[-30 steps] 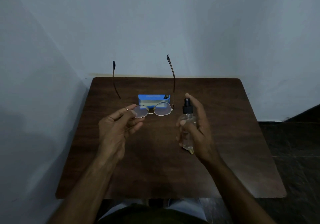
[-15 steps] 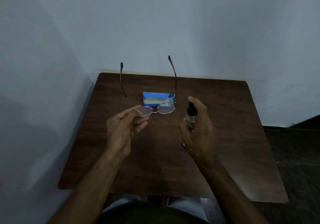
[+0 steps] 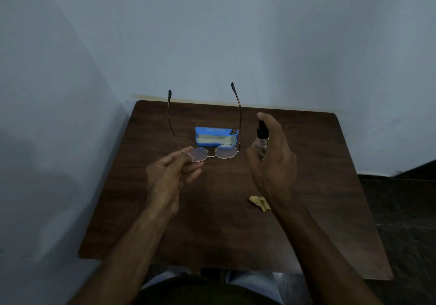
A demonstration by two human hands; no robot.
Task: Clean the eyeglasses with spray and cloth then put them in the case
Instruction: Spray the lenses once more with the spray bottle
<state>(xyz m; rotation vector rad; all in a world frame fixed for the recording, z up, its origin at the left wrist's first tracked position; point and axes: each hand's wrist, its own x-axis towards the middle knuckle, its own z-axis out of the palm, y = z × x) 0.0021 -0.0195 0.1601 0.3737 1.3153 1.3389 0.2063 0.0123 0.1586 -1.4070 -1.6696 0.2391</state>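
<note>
- I am pinching the eyeglasses (image 3: 226,154) at the outer rim of the left lens. The thumb and fingers of my left hand (image 3: 169,174) are clamped on the frame, holding it in the air above the counter (image 3: 330,186).
- The two lenses are lying in a row from left to right, and both temples are pointing away from me towards the wall (image 3: 236,33).
- My right hand (image 3: 274,163) is gripping the spray bottle (image 3: 262,140) upright, fingers curled round its clear body and forefinger resting on the black pump.
- The bottle is standing just right of the right lens, not touching it, so I judge the spray should be going leftward. I cannot tell which way the nozzle is facing.
- The blue case (image 3: 215,137) is lying open on the counter beyond the lenses, showing only its pale lining.
- The cloth (image 3: 259,202) is lying crumpled by my right wrist.
</note>
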